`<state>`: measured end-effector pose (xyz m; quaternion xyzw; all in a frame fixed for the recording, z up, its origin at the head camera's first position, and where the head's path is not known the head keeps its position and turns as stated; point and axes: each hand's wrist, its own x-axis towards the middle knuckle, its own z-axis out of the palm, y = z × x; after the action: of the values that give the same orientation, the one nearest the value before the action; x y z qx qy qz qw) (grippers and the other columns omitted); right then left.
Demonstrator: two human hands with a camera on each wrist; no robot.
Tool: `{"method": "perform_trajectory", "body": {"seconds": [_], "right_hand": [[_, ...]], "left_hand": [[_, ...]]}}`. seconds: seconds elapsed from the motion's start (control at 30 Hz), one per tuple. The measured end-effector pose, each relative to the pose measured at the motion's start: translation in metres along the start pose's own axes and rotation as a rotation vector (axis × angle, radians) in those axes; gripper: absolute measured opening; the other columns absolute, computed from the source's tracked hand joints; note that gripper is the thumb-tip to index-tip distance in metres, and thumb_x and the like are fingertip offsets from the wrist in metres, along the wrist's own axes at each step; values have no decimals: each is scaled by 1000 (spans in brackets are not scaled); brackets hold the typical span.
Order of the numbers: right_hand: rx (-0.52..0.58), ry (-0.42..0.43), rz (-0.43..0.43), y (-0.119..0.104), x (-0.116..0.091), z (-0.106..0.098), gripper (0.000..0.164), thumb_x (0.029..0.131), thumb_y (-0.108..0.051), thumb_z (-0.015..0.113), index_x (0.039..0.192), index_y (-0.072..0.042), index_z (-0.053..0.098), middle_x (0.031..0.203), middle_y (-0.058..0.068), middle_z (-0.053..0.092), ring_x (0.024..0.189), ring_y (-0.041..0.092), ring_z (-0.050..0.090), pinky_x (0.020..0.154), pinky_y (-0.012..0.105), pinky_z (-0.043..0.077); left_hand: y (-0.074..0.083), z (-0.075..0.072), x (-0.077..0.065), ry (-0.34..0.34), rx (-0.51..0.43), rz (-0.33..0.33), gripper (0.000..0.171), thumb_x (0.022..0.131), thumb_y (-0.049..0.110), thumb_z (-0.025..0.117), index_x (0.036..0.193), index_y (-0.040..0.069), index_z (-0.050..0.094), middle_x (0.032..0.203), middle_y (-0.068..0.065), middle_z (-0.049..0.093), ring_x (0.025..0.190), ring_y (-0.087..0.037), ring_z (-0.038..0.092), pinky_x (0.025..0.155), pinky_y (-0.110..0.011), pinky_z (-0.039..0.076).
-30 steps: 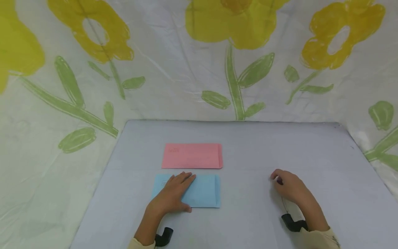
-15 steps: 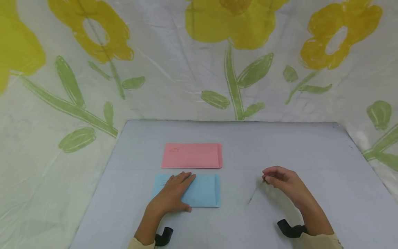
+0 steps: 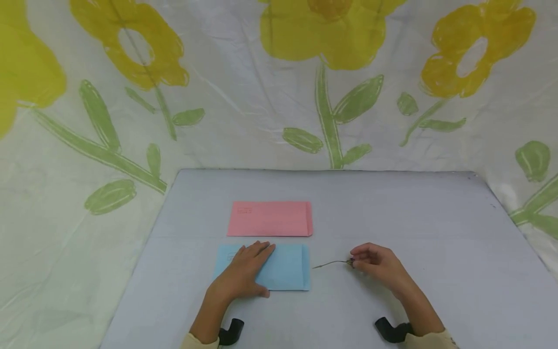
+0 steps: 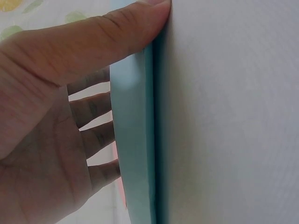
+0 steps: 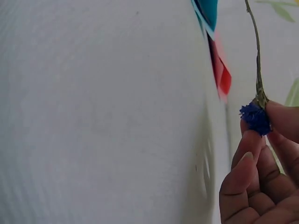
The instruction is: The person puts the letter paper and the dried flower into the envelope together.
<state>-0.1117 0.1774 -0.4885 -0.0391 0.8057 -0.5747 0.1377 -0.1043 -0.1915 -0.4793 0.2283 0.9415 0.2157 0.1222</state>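
Note:
A light blue envelope (image 3: 283, 268) lies flat near the table's front, with a pink envelope (image 3: 270, 218) just behind it. My left hand (image 3: 244, 272) rests flat on the blue envelope's left part, fingers straight; the left wrist view shows the blue envelope (image 4: 133, 149) edge-on under my left hand (image 4: 56, 116). My right hand (image 3: 376, 264) pinches a small dried flower (image 3: 333, 263) by its blue head, the thin stem pointing left toward the blue envelope. In the right wrist view the blue flower head (image 5: 254, 116) sits between the fingertips of my right hand (image 5: 261, 163).
The grey table (image 3: 414, 218) is backed and flanked by a white cloth printed with yellow flowers (image 3: 322, 29) and green leaves. Black wrist mounts (image 3: 390, 329) show at the bottom edge.
My right hand has lifted the dried flower and carried it left toward the blue envelope, its stem now pointing at the envelope's right edge. The left hand has stayed put.

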Motion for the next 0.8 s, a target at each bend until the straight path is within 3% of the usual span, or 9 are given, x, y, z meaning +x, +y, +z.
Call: {"method": "perform_trajectory", "body": {"seconds": [0.8], "right_hand": [[-43,0,0,-5,6,17,22,88,-1,73,109,3,68,97,10,67,84,20,64,68,26,55]], "left_hand": [[2,0,-1,0,-1,-19,107,63,28,98,152,7,43,154,-13,42,145,-35,32,117,-58,21]]}}
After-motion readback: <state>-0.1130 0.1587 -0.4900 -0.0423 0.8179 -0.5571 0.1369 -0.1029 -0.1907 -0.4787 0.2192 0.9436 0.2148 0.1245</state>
